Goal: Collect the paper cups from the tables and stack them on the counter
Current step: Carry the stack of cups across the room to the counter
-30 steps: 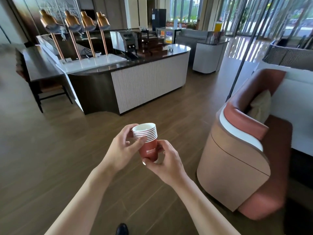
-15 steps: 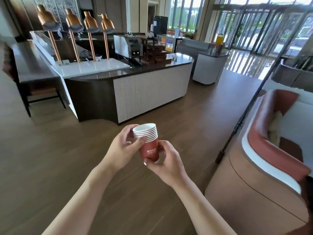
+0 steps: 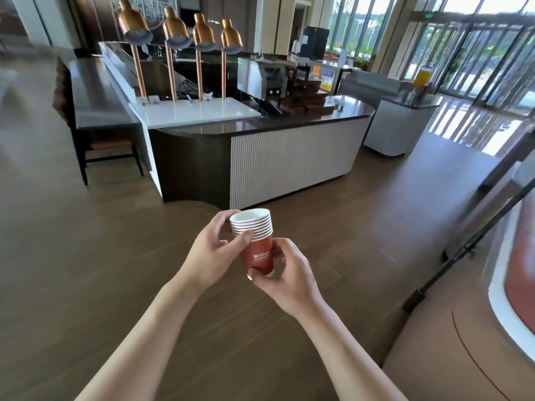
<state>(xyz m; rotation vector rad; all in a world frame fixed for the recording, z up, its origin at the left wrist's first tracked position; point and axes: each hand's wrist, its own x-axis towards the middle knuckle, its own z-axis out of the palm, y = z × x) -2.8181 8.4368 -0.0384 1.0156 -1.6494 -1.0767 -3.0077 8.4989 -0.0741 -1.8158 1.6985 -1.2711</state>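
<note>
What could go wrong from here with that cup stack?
The stack of paper cups is nested and held mid-air by the left hand at the rims and the right hand at the base; a loose grip could drop it. The counter already carries lamps and trays, so free space looks limited.

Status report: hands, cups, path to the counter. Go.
Left hand grips stack rims; right hand holds its base. Nested red paper cups upright, off the counter. Open wood floor ahead.
</note>
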